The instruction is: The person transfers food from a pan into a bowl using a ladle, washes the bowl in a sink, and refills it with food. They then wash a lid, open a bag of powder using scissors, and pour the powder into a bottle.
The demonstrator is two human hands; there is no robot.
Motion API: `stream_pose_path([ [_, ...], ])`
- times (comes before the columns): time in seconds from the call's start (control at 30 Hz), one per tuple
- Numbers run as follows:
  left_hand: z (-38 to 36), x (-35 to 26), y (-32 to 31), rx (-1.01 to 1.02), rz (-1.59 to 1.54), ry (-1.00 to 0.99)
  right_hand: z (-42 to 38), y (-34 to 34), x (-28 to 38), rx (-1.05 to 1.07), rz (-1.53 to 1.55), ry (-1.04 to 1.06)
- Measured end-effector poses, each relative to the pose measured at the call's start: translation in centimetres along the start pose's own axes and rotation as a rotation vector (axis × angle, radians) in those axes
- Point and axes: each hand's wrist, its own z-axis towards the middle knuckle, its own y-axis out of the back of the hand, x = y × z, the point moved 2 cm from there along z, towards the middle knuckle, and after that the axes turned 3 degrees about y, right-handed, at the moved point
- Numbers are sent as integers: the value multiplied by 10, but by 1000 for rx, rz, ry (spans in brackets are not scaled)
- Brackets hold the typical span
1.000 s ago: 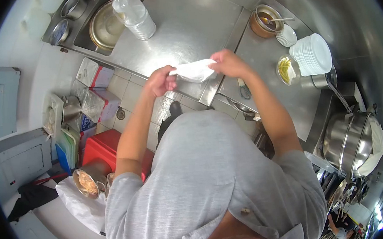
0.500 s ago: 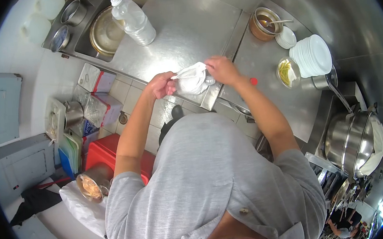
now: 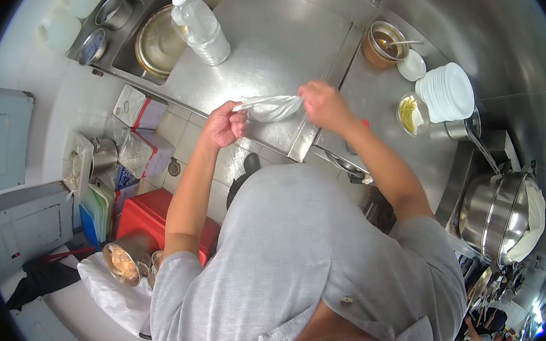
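Stretching white bag (image 3: 272, 107), contents unclear

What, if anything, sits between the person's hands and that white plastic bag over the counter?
Nothing visible does. The left hand and the right hand each grip an end of the white plastic bag, which hangs stretched between them above the steel counter. The water bottle stands farther back, apart from it.
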Motion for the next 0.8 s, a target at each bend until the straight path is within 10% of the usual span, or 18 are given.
stream_pose_path([
  [0.2,-13,-26,-6,-622,805,-259,1,-23,-19,21,-70,18],
  [0.3,-25,-26,-62,-632,1624,-1030,3,-20,-9,37,-48,68],
  [0.37,-15,-17,-95,-676,2065,-1076,6,-21,-16,44,-77,-18],
  [0.43,14,-22,-86,-692,2311,-571,4,-24,-5,131,-77,75],
  [0.8,8,-7,-79,-540,2154,-794,-4,-24,-22,47,-187,-37],
])
